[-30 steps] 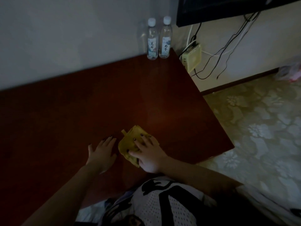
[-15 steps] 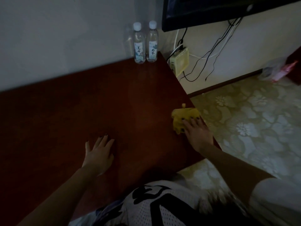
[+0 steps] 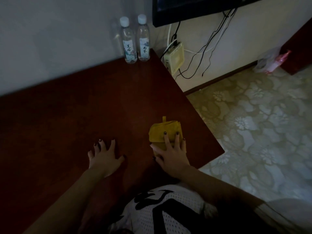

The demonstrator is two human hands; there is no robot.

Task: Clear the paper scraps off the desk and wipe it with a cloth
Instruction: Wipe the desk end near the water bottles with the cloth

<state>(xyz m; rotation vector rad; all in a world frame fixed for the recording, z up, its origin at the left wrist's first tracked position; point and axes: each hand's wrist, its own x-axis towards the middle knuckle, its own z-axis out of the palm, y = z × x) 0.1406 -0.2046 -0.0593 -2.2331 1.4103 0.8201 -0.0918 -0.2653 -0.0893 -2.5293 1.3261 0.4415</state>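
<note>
**Yellow cloth (image 3: 164, 132) pressed flat on the dark tabletop (image 3: 76, 112)**

The cloth is folded into a thick, roughly square pad of soft yellow fabric with a small loop tab sticking up from its far edge. It lies on the right part of the tabletop, near the right edge and somewhat back from the near corner.

The right hand (image 3: 172, 155) lies on the near half of the cloth, palm down. Its fingers (image 3: 166, 141) are straight and slightly spread over the fabric, with the thumb along the cloth's left side; nothing is gripped. The left hand (image 3: 104, 156) rests palm down on the bare wood just left of the cloth, apart from it, with fingers (image 3: 112, 146) fanned wide. The nails on both hands are dark.

The tabletop is smooth, reddish-brown wood with a dull sheen. At its far right corner, two clear plastic water bottles (image 3: 135, 41) with white caps and paper labels stand upright against the wall, touching each other. Beside that corner, a pale boxy device (image 3: 174, 56) hangs on the wall with black and white cables (image 3: 207, 46) trailing from it under a dark screen (image 3: 185, 9). The floor (image 3: 253, 124) has a pale floral pattern. A white mesh shirt (image 3: 152, 215) with black markings fills the lower edge.
</note>
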